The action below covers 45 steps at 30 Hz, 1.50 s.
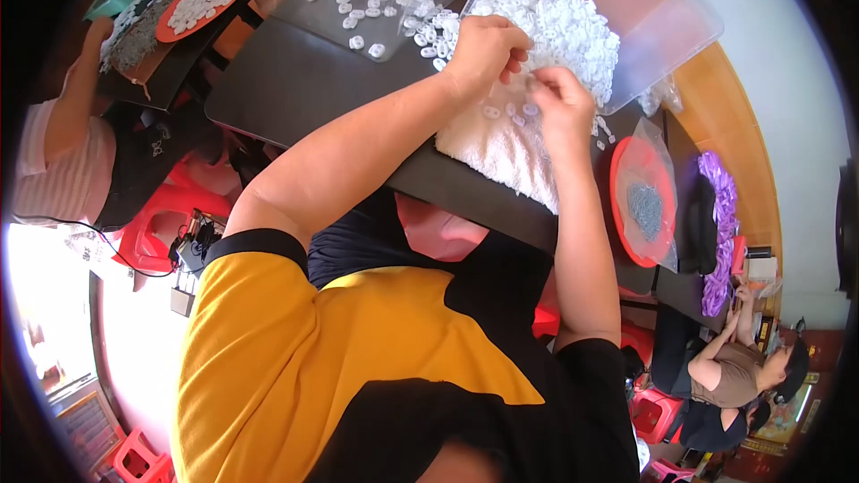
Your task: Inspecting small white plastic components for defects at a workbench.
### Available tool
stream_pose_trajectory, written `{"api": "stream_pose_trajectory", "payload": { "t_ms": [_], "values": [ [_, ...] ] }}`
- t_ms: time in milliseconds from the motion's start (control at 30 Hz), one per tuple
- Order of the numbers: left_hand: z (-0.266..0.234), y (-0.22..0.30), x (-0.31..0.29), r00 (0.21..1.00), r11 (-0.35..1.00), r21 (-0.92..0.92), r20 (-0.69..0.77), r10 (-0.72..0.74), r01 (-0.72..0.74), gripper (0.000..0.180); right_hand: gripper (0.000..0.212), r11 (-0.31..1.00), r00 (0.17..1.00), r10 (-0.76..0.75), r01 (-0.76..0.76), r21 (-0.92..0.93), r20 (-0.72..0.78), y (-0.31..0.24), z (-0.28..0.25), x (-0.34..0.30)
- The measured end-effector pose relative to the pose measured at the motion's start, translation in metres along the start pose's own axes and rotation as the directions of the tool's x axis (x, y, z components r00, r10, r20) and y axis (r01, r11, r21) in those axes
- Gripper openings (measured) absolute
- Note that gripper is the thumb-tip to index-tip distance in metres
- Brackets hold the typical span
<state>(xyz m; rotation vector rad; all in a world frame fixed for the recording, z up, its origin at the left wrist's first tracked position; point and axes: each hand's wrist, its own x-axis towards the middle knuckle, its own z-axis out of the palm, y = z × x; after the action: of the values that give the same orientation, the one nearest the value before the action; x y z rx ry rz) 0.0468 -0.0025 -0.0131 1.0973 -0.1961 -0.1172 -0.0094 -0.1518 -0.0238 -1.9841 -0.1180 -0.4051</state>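
Observation:
My left hand (488, 52) is over the near edge of a clear plastic bin, its fingers curled together. Just to the right, my right hand (565, 105) has thumb and fingers drawn together in a pinch. Whatever either hand holds is too small or hidden to make out. Beneath them a white towel (501, 156) hangs over the table's front edge, with several small white oval plastic pieces (512, 113) on it. A heap of similar white pieces (546, 22) fills part of the bin (658, 22) beyond my hands.
More white pieces (371, 9) are scattered on the dark table (295, 80). At right, a red plate (619, 206) bears small grey metal parts (644, 210), near a purple bundle (716, 224). Co-workers sit at left (67, 161) and far right (729, 371). Another red plate (165, 29) holds white pieces.

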Motion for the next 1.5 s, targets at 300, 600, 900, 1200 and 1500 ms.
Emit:
{"api": "stream_pose_trajectory", "payload": {
  "t_ms": [300, 600, 900, 1200, 1500],
  "values": [
    [0.019, 0.014, -0.026, 0.997, 0.991, 0.128, 0.073, 0.028, -0.037, 0.012, 0.018, 0.823, 0.955, 0.294, -0.268, 0.501, 0.028, -0.042, -0.037, 0.007],
    [0.019, 0.01, -0.027, 0.997, 0.971, 0.239, 0.081, -0.008, -0.012, 0.014, 0.017, 0.835, 0.964, 0.262, -0.206, 0.51, -0.04, -0.037, -0.029, 0.005],
    [0.019, 0.012, -0.029, 0.997, 0.961, 0.274, 0.063, -0.035, 0.016, 0.014, 0.014, 0.851, 0.975, 0.217, -0.17, 0.497, -0.038, -0.036, -0.023, 0.003],
    [0.021, 0.016, -0.028, 0.987, 0.961, 0.276, 0.14, -0.079, 0.038, 0.014, 0.014, 0.826, 0.972, 0.233, -0.201, 0.527, 0.005, -0.029, -0.028, 0.005],
    [0.022, 0.017, -0.027, 0.942, 0.988, 0.155, 0.327, -0.071, 0.021, 0.026, 0.029, 0.759, 0.977, 0.179, -0.211, 0.616, 0.114, -0.025, -0.05, 0.008]
  ]
}}
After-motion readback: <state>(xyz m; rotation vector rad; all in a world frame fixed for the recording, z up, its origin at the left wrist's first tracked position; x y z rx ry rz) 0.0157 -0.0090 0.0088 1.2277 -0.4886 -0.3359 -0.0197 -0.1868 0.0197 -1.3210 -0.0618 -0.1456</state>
